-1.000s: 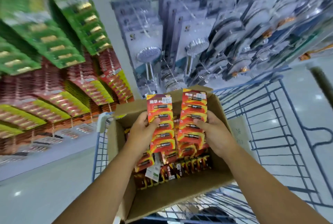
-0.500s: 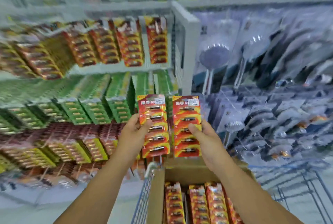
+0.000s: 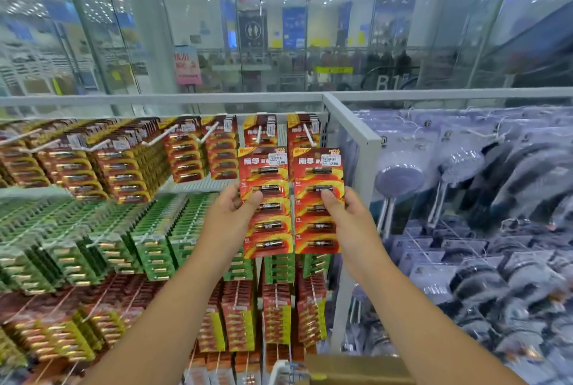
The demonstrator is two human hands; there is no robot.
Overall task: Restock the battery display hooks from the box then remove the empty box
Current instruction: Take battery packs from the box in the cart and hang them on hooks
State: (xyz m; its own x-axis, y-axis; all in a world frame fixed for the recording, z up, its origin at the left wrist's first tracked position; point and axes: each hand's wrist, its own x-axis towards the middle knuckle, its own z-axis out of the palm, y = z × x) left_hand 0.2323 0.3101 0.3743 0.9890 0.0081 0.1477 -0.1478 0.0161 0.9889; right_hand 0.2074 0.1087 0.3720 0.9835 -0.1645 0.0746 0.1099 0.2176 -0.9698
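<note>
We hold two red battery cards up in front of the display, one in each hand. Our left hand (image 3: 231,214) pinches the left card (image 3: 266,201) at its left edge, thumb on the front and fingers curled behind. Our right hand (image 3: 345,214) pinches the right card (image 3: 317,201) the same way at its right edge, thumb lying across the front. The cards hang side by side, edges nearly touching, each showing five batteries in a column and one white price sticker at the top right.

Straight behind the cards we count two white hooks (image 3: 258,134) in the top row with only a few red cards on them; the tops of our cards sit just below their tips. To the left, that row carries at least six more loaded hooks. Below it we see a row of green packs (image 3: 148,245), then a row of red-and-yellow packs (image 3: 238,316).

A grey upright post (image 3: 350,127) divides the battery bay from the bay on the right, where packaged shower heads (image 3: 398,180) hang. Only a corner of the cardboard box (image 3: 356,369) shows at the bottom edge, between our forearms, beside the cart rail (image 3: 279,369).
</note>
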